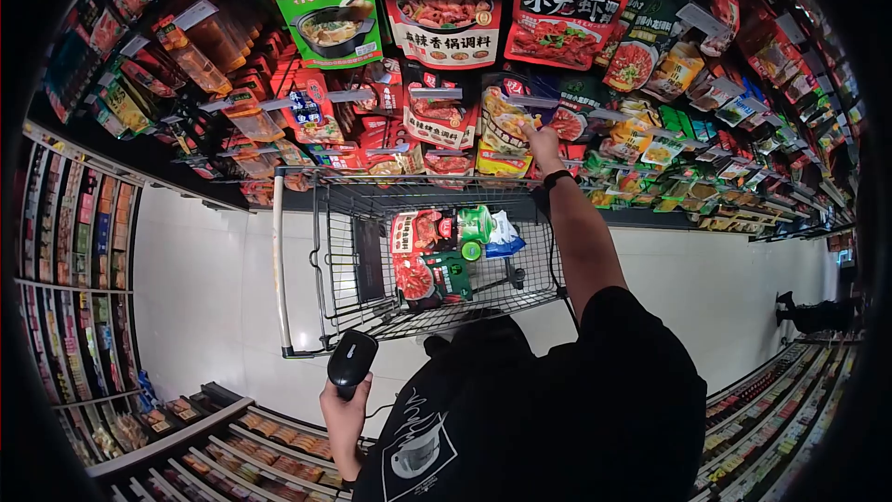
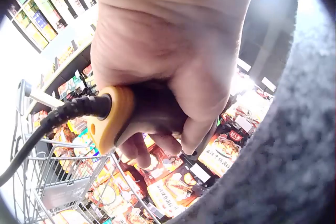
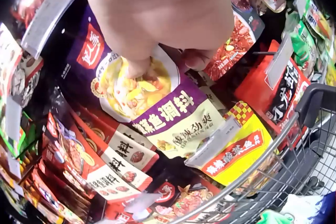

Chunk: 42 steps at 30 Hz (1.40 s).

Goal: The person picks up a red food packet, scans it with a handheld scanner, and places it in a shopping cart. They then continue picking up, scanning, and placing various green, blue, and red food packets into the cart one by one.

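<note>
My left hand (image 1: pixel 344 416) grips a black handheld scanner (image 1: pixel 353 358) at the lower left of the head view. The left wrist view shows its yellow end (image 2: pixel 113 116) and black cable (image 2: pixel 68 112), with the hand's (image 2: pixel 170 40) fingers curled round the body. At the shelf, my right hand (image 1: pixel 545 149) holds the edge of a purple and white packet (image 1: pixel 508 121) hanging among others. In the right wrist view one digit of the hand (image 3: pixel 163 14) lies on the packet's (image 3: pixel 163 113) pictured front, another is bent beside its edge; part of the grip is hidden.
A wire shopping cart (image 1: pixel 348 223) stands below the shelf, with several packets (image 1: pixel 418 274) and a blue and white bag (image 1: pixel 503 237) inside. Below the purple packet hangs a yellow packet (image 3: pixel 239 148). Price tags (image 3: pixel 215 142) jut out. Someone in dark clothes (image 1: pixel 818 314) is far right.
</note>
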Tool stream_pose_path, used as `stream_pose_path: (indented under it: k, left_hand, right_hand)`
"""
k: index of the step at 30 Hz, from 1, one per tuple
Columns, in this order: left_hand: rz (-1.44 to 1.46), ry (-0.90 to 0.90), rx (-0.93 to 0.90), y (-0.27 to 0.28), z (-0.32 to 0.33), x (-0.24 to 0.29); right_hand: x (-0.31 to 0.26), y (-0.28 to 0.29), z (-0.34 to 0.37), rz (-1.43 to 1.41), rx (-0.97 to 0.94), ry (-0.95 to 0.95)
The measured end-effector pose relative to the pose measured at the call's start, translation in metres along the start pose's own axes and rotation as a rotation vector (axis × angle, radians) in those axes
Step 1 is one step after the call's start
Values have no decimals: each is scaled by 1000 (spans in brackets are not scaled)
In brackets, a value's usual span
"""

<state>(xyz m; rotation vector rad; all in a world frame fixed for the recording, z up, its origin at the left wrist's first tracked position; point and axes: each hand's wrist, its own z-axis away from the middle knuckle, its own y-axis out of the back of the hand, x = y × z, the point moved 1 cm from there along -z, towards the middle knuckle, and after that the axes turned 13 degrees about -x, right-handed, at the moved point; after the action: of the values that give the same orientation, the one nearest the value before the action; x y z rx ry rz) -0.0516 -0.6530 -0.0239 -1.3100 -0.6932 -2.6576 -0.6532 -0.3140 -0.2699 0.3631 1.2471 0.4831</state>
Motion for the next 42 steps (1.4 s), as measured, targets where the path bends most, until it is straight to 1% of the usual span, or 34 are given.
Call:
stream_pose_path:
  k: [2, 4, 5, 8, 9, 11, 13, 16, 17, 20, 23, 24, 25, 26, 27, 30, 31, 32, 33, 34, 35, 38, 41, 42]
  left_hand:
    - [-8, -55, 23, -1, 0, -2]
    - [-5, 15, 7, 4, 5, 1]
    - [-3, 50, -4, 6, 7, 3]
    - [21, -5, 17, 8, 4, -8]
    - [24, -10, 14, 8, 2, -10]
    - [28, -15, 2, 7, 1, -13]
    - [26, -52, -22, 5, 0, -11]
    - [13, -121, -41, 1, -2, -10]
    - [5, -143, -45, 1, -2, -11]
    - [18, -152, -66, 3, -4, -14]
    - [55, -184, -51, 2, -5, -16]
    - [7, -195, -47, 3, -5, -16]
    - [-14, -167, -54, 4, -5, -14]
    - [-35, -141, -67, 5, -3, -14]
    - [-17, -127, -75, 4, -1, -17]
    - [25, -125, -96, 1, -4, -23]
    - [27, -123, -104, 1, -4, -26]
    - [29, -119, -113, 1, -3, -28]
    - [33, -115, -113, 0, -2, -25]
    - [24, -121, -110, -1, -2, -25]
    - [15, -125, -106, -1, -2, -24]
    - [4, -138, -94, -2, 1, -22]
    - [13, -155, -77, -5, 4, -21]
    - [18, -159, -73, -6, 6, -20]
  right_hand:
    - [-3, 6, -7, 98, 68, 80]
    - [-5, 14, -5, 160, 137, 148]
    - [-5, 21, -1, 119, 55, 111]
    - [-5, 39, 11, 155, 30, 39]
    - [-2, 41, 12, 176, 46, 101]
    - [0, 48, 19, 108, 0, 146]
    - [-20, 54, 52, 0, -22, 212]
    - [-8, 55, 55, -32, -46, 255]
    - [-11, 56, 60, -49, -90, 222]
    - [-13, 54, 91, -268, -130, 297]
    - [38, 48, 73, -91, -60, 281]
    - [36, 52, 83, -29, -161, 146]
    - [39, 48, 102, -142, -200, 156]
    - [8, 52, 142, -255, -230, 161]
    - [-6, 49, 170, -300, -208, 218]
    - [14, 42, 197, 432, -230, 5]
    - [19, 31, 218, 359, -209, 103]
    - [20, 19, 231, 390, -249, 112]
    - [41, 4, 234, 498, -256, 235]
    - [45, -10, 247, 500, -272, 263]
    - [43, -26, 257, 466, -310, 143]
    - [54, -66, 270, 293, -453, 95]
    - [90, -133, 267, -423, -518, 47]
    - [89, -145, 266, -639, -647, -141]
